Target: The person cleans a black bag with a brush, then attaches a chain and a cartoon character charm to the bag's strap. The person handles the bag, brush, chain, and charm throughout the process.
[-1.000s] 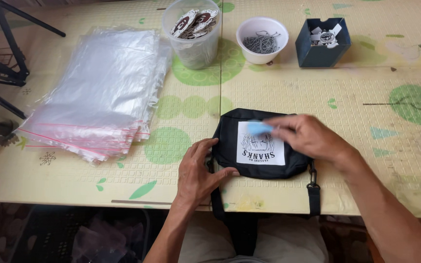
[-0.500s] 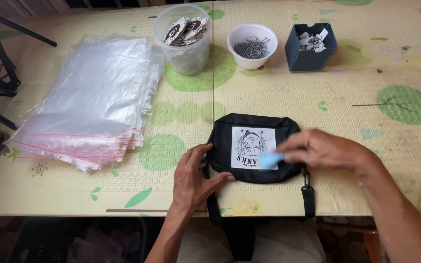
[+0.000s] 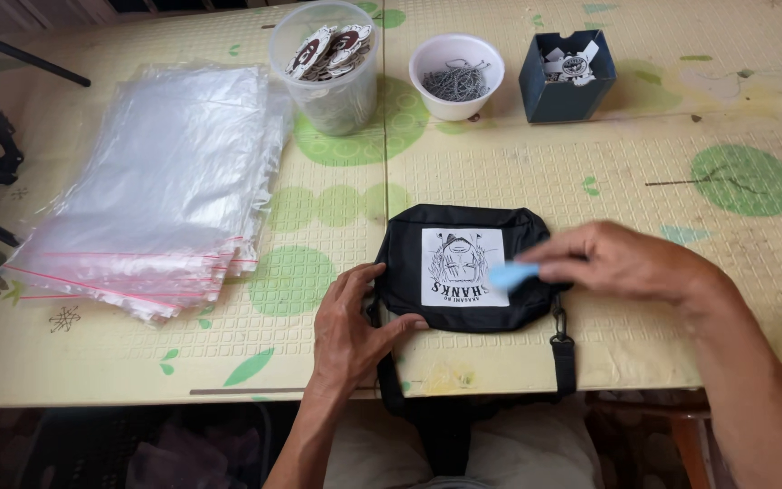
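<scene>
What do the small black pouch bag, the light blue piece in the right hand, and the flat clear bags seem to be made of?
Black pouch bag: likely woven synthetic fabric, matte, soft rounded edges, white printed patch.
Light blue piece in the right hand: unclear, motion-blurred; perhaps plastic or cloth.
Stack of clear bags: thin glossy plastic film, see-through, with red zip strips.

Soft, even daylight fills the scene, bright without harsh contrast. Shadows are faint and short under the clear plastic tub [image 3: 325, 68] and the white bowl [image 3: 456, 77]. The stack of clear plastic bags [image 3: 160, 186] shows pale sheen. The right hand [image 3: 622, 263] and its light-blue piece [image 3: 510, 274] are motion-blurred; the yellow patterned tabletop [image 3: 536, 172] is sharp. Beneath its edge is dim.
</scene>
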